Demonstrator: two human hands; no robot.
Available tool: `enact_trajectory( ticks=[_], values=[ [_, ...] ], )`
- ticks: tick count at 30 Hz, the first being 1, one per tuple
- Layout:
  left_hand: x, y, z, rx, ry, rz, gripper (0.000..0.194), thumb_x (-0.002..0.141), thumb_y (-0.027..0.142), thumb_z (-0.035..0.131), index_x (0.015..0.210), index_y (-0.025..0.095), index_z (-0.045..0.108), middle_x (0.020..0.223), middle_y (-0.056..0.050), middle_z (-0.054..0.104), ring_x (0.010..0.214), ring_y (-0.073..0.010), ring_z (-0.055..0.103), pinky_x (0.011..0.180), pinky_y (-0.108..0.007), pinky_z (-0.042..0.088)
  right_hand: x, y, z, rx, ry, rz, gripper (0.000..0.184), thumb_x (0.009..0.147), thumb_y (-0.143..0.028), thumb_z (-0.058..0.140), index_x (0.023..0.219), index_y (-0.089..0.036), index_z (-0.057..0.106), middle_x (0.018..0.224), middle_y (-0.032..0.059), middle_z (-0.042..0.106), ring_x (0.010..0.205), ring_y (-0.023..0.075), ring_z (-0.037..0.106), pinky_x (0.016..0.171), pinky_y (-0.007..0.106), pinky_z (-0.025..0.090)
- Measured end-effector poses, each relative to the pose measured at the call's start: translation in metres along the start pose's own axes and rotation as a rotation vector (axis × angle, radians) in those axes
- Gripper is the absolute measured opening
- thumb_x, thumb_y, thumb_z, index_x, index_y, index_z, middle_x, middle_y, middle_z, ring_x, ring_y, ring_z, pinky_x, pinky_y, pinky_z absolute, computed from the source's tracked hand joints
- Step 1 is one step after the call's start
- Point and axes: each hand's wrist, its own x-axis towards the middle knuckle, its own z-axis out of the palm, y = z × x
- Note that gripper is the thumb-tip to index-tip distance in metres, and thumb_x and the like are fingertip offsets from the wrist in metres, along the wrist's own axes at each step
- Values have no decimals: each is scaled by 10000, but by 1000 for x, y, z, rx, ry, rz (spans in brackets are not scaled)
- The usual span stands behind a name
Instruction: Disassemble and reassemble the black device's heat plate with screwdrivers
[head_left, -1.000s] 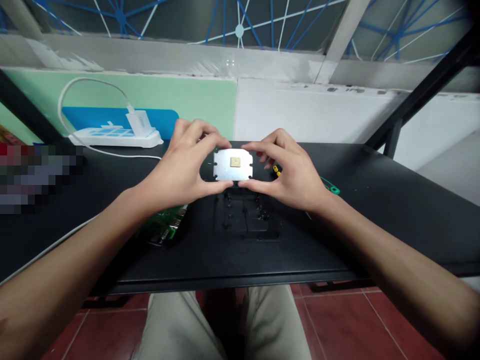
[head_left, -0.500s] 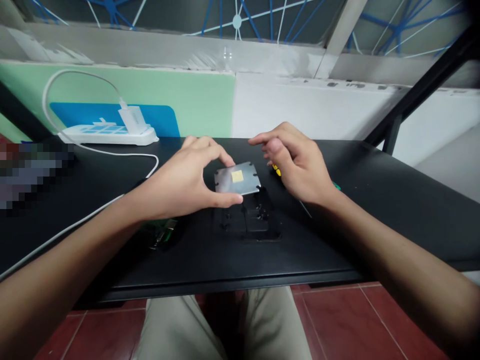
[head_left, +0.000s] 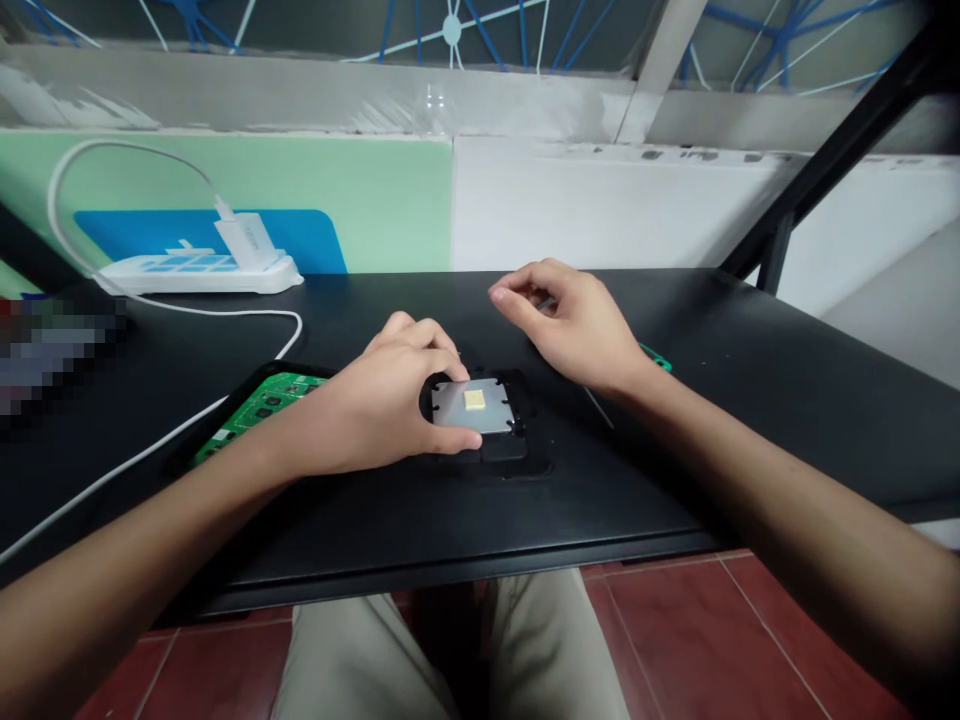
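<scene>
My left hand (head_left: 409, 395) grips a thin silver metal plate (head_left: 491, 408) by its left part, thumb at the near edge and fingers at the far edge. A small pale yellow square pad (head_left: 474, 400) sits on the plate's top, and dark notches mark its sides. The plate lies over a black plastic housing (head_left: 517, 460) on the table. To the right hovers my right hand (head_left: 566, 315), its fingers curled together; whatever they hold, if anything, is hidden. Below its wrist shows a thin metal shaft (head_left: 598, 408) on the tabletop.
A green circuit board (head_left: 262, 405) in a black frame lies left, partly under my left forearm. Another green piece (head_left: 657, 357) peeks out beyond my right wrist. A white power strip (head_left: 202, 272) with a charger (head_left: 251, 240) stands at the back left; its white cable (head_left: 150, 452) crosses the table.
My left hand has lowered the tilted metal plate onto the black housing, where it lies flatter. My right hand has drawn in its extended index finger and moved slightly left.
</scene>
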Motion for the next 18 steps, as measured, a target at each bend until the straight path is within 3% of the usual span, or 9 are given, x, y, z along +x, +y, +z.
enact_trajectory(
  ticks=[18],
  values=[
    [0,4,3,5,-35,1,445,789,599,822,1083,275,741,1206,-58,650,1147,-319,527,1004,-488,483,0,1,0,-84,-18,-2,282,918,-419,628,966,-186,778,938,60,739,738,150,611,768,360,527]
  ],
)
